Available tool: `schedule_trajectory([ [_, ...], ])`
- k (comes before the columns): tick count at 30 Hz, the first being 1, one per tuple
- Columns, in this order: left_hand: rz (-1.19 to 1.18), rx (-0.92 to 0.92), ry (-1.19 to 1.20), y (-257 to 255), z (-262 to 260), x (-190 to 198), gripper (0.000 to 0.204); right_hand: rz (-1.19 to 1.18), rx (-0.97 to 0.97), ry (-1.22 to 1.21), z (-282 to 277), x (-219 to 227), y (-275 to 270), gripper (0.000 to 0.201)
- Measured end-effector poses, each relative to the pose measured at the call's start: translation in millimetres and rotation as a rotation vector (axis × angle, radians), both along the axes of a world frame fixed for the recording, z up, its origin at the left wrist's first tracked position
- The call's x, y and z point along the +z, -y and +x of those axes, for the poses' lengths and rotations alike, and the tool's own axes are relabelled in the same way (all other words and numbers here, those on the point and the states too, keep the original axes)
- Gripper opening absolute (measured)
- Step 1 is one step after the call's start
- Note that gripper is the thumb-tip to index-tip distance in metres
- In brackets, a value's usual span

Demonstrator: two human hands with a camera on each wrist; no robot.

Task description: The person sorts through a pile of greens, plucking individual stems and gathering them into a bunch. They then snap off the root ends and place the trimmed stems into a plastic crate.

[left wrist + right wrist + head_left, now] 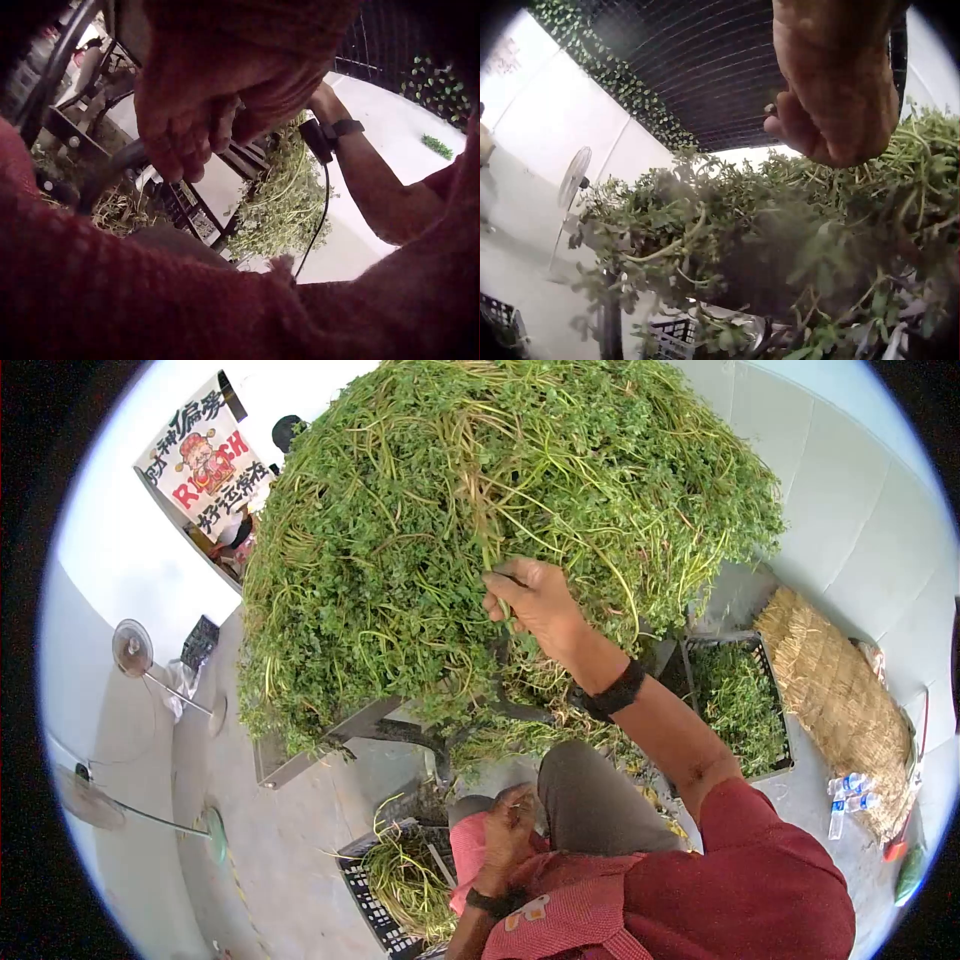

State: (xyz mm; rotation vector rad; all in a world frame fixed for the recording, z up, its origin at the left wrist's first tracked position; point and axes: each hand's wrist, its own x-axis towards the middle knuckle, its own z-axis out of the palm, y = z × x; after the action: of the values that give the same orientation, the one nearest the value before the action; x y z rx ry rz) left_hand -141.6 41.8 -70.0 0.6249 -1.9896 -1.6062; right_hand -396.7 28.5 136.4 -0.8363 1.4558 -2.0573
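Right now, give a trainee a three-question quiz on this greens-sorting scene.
1. True or false: the right hand reaches into the big heap of greens.
2. Where is the left hand? A) on the heap B) low, near the lap C) on the fan
3. Fill in: right of the person, a black ___ holds more greens.

Key: 1 true; 2 B; 3 crate.

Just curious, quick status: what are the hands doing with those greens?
Right hand pinching stems in the heap of greens. Left hand low by the lap, fingers curled. Nothing blocking.
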Motion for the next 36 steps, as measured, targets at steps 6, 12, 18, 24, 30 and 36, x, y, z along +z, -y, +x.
schedule_trajectory([
  [6, -0.010, -0.008, 0.181, 1.8, 16.2, -25.7, 0.025, 0.224, -0.284, -0.767, -24.2, -40.3, -15.5, 0.017],
  [12, -0.412, -0.061, 0.153, 1.0, 18.8, -45.5, 0.021, 0.174, -0.577, -0.962, -55.5, -28.6, -73.3, 0.016],
  [18, -0.405, -0.127, 0.246, -0.7, 11.3, -18.5, 0.020, 0.241, -0.678, -0.921, -86.7, 2.2, -93.8, 0.015],
  [24, -0.636, -0.200, 0.394, -5.2, 23.4, -28.6, 0.020, 0.555, -0.641, -1.573, -124.5, 17.7, -81.5, 0.052],
  [30, -0.652, -0.133, 0.214, -8.8, 17.0, -32.7, 0.022, 0.671, -0.606, -1.456, -123.3, -3.5, -80.1, 0.051],
  [36, -0.015, -0.172, 0.411, -13.1, 16.8, -20.7, 0.022, 0.352, -0.715, -1.270, -117.2, -35.9, -109.5, 0.026],
])
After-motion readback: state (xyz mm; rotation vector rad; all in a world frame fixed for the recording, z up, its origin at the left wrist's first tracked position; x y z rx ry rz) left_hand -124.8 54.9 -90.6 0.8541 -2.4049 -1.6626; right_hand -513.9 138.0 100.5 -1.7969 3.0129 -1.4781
